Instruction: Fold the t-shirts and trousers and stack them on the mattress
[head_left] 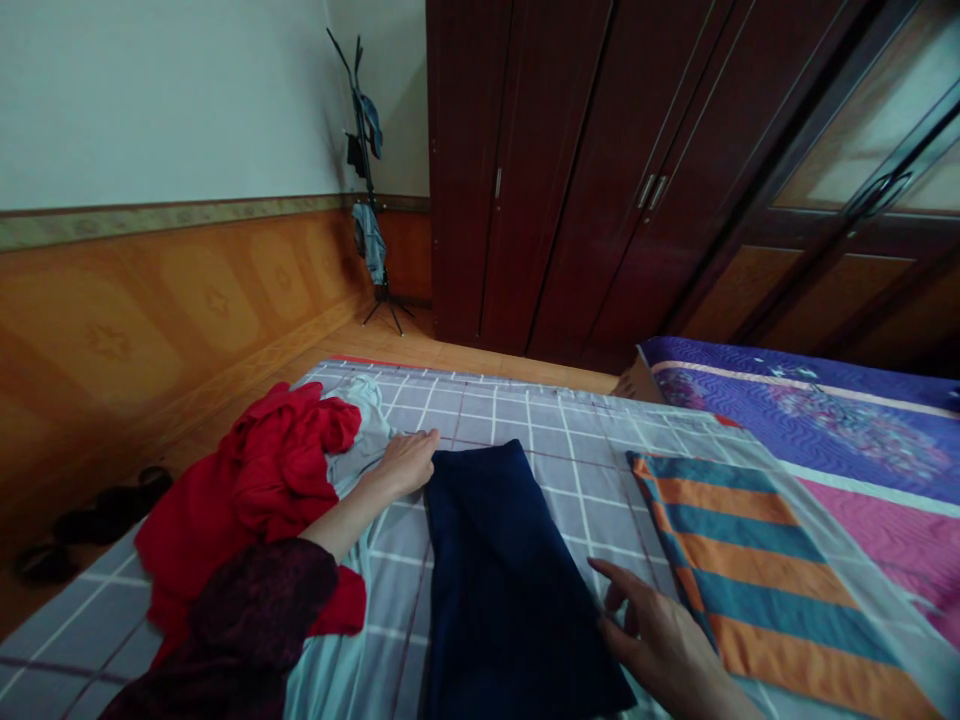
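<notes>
A dark navy folded garment [502,580], perhaps trousers or a skirt, lies flat on the bed in front of me. My left hand [409,463] is at its far left corner, fingers closed together on the cloth, fingertips partly hidden. Beside the garment's right edge, my right hand [660,635] has its index finger stretched out and apart from the thumb. Its lower fingers touch or nearly touch the navy cloth. To the right lies a flat folded orange and teal striped cloth [772,560]. A crumpled red garment [262,470] is heaped left of my left forearm, over pale blue-green cloth [367,430].
The bed has a grey checked sheet [585,470]. Another bed with a purple floral cover [810,400] stands at the right. Behind are a dark red wardrobe [555,180] and a coat rack [367,170]. Black shoes [105,510] lie on the left floor.
</notes>
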